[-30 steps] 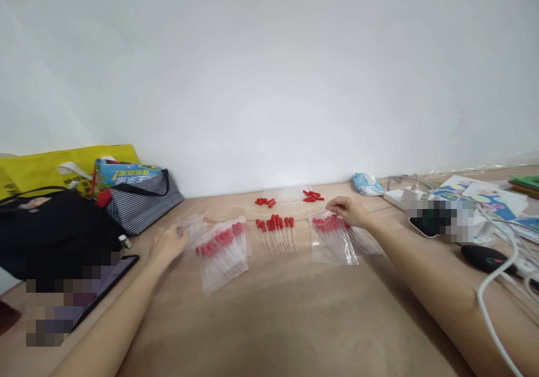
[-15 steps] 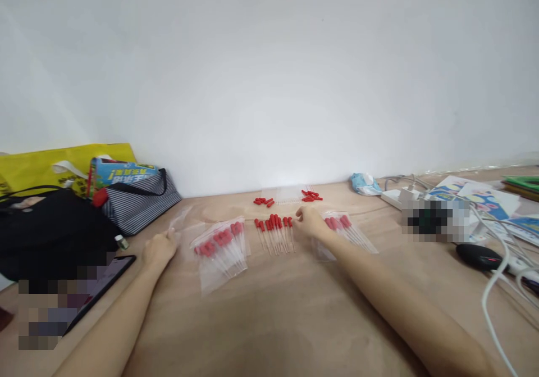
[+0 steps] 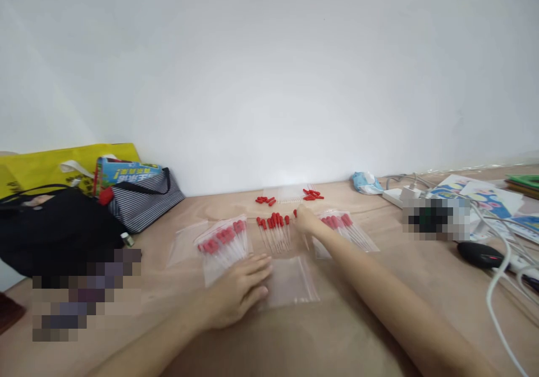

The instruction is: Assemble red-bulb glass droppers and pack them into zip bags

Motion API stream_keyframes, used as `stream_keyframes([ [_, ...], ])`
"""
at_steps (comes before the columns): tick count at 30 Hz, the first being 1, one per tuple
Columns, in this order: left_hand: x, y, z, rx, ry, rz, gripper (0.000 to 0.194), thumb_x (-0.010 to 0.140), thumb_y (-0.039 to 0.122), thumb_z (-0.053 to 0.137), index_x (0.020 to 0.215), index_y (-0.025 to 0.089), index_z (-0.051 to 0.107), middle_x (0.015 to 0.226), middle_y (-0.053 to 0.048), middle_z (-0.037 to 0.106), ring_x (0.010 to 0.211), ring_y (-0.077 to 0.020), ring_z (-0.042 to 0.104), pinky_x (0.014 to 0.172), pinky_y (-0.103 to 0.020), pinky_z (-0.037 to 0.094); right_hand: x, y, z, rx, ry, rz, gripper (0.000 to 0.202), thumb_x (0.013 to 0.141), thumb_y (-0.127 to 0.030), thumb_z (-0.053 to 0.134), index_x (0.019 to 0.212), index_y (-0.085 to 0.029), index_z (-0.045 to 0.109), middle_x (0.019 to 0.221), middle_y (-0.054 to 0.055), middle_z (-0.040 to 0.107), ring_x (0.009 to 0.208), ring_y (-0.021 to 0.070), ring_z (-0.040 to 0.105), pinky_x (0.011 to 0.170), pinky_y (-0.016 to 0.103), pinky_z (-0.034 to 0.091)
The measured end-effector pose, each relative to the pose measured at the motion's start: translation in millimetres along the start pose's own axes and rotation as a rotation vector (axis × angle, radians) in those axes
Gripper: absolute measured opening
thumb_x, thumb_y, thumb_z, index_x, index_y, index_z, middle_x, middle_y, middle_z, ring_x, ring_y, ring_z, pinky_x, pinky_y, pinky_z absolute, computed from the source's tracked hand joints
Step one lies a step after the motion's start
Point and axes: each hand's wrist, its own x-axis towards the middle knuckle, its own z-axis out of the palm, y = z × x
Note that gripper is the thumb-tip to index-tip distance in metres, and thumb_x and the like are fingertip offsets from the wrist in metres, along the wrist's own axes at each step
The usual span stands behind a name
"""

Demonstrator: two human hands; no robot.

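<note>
My left hand (image 3: pixel 241 288) is low in front of me, its fingers and thumb on the left edge of a clear zip bag (image 3: pixel 292 281) lying flat with nothing in it. My right hand (image 3: pixel 306 221) is closed around a dropper (image 3: pixel 307 244); the red bulb shows at the fingertips and the thin stem points down. Just left of that hand lies a row of red-bulbed droppers (image 3: pixel 275 232). A filled bag of droppers (image 3: pixel 223 242) sits partly behind my left hand, and another filled bag (image 3: pixel 347 232) lies right of my right wrist.
Loose red bulbs (image 3: pixel 265 200) and clear stems (image 3: pixel 290 194) lie near the wall. Another flat bag (image 3: pixel 187 241) is at left, by the black bag (image 3: pixel 59 231) and striped bag (image 3: pixel 145 200). Cables (image 3: pixel 497 293), a black mouse (image 3: pixel 479 254) and a blue mask (image 3: pixel 366 182) are at right.
My left hand has moved from the far left to the front centre, bringing a zip bag with it. My right hand has taken a dropper from the row's right end.
</note>
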Motion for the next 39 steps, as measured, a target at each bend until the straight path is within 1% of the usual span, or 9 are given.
stream_keyframes([
  [2,-3,10,9.3,-0.023,-0.036,-0.007,0.046,0.086,0.034,0.041,0.13,0.026,0.031,0.136,-0.005,0.032,0.124,-0.0228,0.028,0.101,-0.045,0.024,-11,-1,-17,-0.013,0.022,0.031,0.021,0.077,-0.013,0.049,0.096,-0.006,0.054,0.084,0.009,0.057,0.078,0.0183,0.054,0.071,0.032,0.042],
  [4,-5,17,10.8,-0.055,-0.094,0.001,0.048,0.086,0.036,0.042,0.131,0.03,0.027,0.138,-0.003,0.029,0.125,-0.0241,0.026,0.102,-0.047,0.022,-29,0,-32,0.004,0.04,0.043,0.032,0.075,-0.01,0.043,0.107,-0.011,0.047,0.079,0.005,0.055,0.071,0.0142,0.053,0.066,0.028,0.042],
  [7,-2,25,6.5,-0.079,-0.154,0.004,0.044,0.085,0.038,0.042,0.128,0.036,0.032,0.137,0.0,0.031,0.125,-0.0253,0.025,0.101,-0.049,0.021,-63,9,-45,0.206,0.078,0.077,0.036,0.075,-0.018,0.037,0.111,-0.02,0.04,0.07,-0.003,0.047,0.051,0.0088,0.046,0.05,0.022,0.039],
  [12,7,34,6.5,-0.075,-0.164,-0.054,0.039,0.085,0.038,0.042,0.124,0.033,0.041,0.136,-0.005,0.033,0.122,-0.0276,0.032,0.097,-0.051,0.025,-103,25,-42,0.399,0.273,0.129,0.039,0.072,-0.032,0.041,0.109,-0.022,0.035,0.068,-0.005,0.04,0.045,0.0085,0.043,0.043,0.023,0.038],
  [16,8,29,15.8,-0.102,-0.094,-0.007,0.04,0.084,0.039,0.043,0.124,0.035,0.04,0.135,-0.002,0.035,0.121,-0.0271,0.033,0.097,-0.05,0.026,-108,30,-38,0.445,0.382,0.153,0.045,0.071,-0.039,0.044,0.111,-0.022,0.033,0.071,-0.004,0.04,0.05,0.0101,0.046,0.045,0.025,0.04],
  [23,6,23,22.5,-0.07,-0.092,0.003,0.042,0.084,0.043,0.041,0.125,0.034,0.04,0.136,-0.004,0.034,0.121,-0.0277,0.033,0.096,-0.05,0.027,-107,28,-33,0.511,0.398,0.162,0.043,0.071,-0.041,0.047,0.107,-0.022,0.032,0.071,-0.003,0.04,0.052,0.0113,0.049,0.048,0.027,0.044],
  [32,8,31,13.5,-0.086,-0.095,-0.007,0.041,0.083,0.039,0.044,0.124,0.035,0.04,0.135,-0.002,0.035,0.121,-0.0265,0.034,0.098,-0.048,0.026,-116,22,-27,0.619,0.263,0.158,0.046,0.063,-0.048,0.059,0.093,-0.024,0.033,0.069,-0.005,0.044,0.049,0.0102,0.048,0.045,0.027,0.045],
  [36,8,32,12.0,-0.082,-0.127,-0.016,0.039,0.084,0.039,0.043,0.123,0.036,0.04,0.136,-0.004,0.034,0.121,-0.029,0.033,0.096,-0.051,0.026,-119,22,-30,0.618,0.075,0.195,0.049,0.056,-0.05,0.065,0.084,-0.022,0.036,0.063,-0.007,0.048,0.047,0.0095,0.05,0.045,0.025,0.044],
  [39,9,33,10.7,-0.049,-0.15,-0.017,0.039,0.085,0.038,0.042,0.124,0.037,0.04,0.136,-0.003,0.033,0.121,-0.0289,0.034,0.096,-0.05,0.027,-119,22,-35,0.641,-0.139,0.192,0.047,0.06,-0.053,0.062,0.084,-0.02,0.04,0.063,-0.005,0.054,0.047,0.0094,0.053,0.048,0.025,0.044],
])
